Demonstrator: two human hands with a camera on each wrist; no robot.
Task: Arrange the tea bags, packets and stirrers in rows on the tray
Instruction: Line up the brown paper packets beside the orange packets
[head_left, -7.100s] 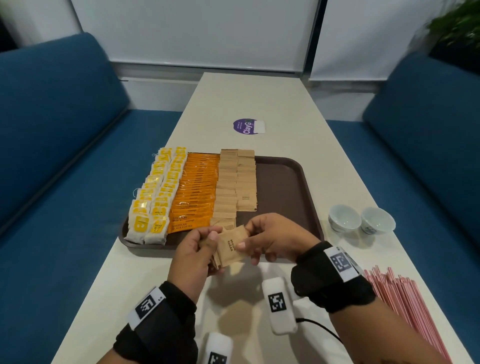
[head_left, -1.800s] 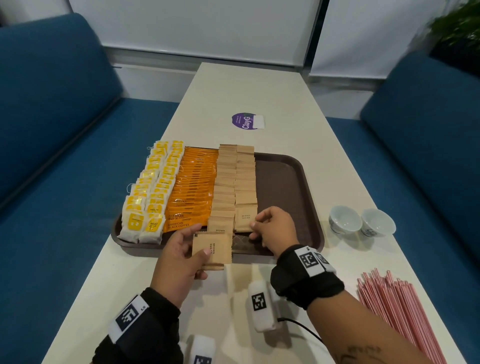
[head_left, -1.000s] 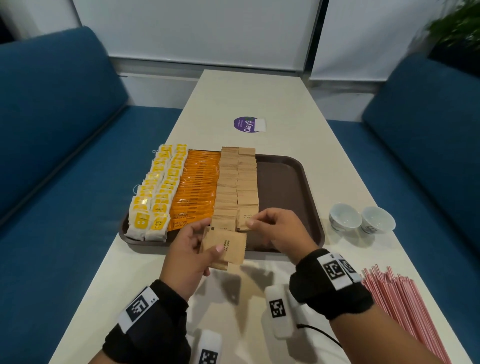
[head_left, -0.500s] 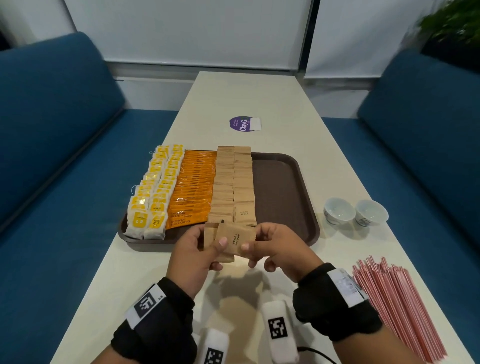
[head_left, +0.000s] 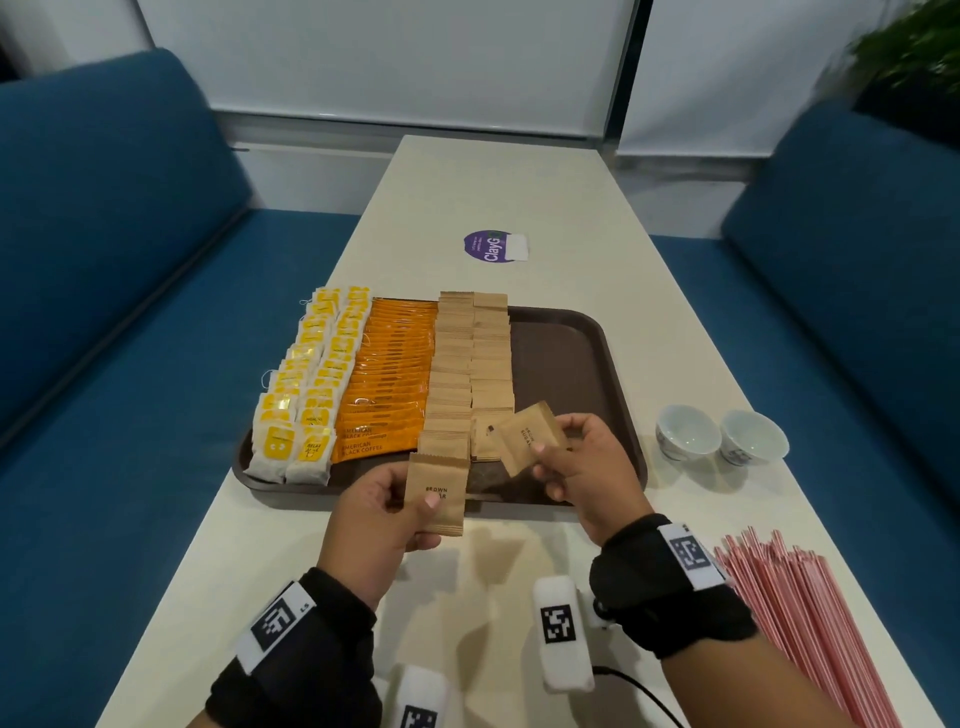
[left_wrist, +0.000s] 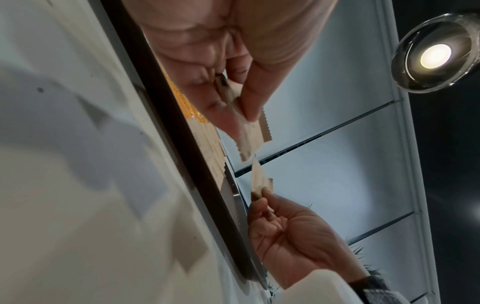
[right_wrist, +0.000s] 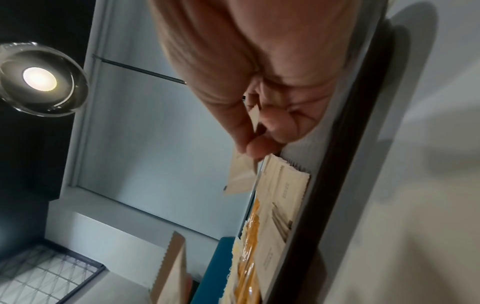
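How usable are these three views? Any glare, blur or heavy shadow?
Head view: evenly lit and sharp, "BROWN SUGAR" legible on the brown paper sugar packet; soft hand shadows on the cream table. Both wrist views: tilted, motion-blurred, with a glaring round ceiling lamp against dark ceiling.

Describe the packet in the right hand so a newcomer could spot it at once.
Start at the brown tray. At its near edge, beside the two tan rows, the right hand pinches one tan packet. It alone is lifted and tilted; the left hand grips a small upright stack.
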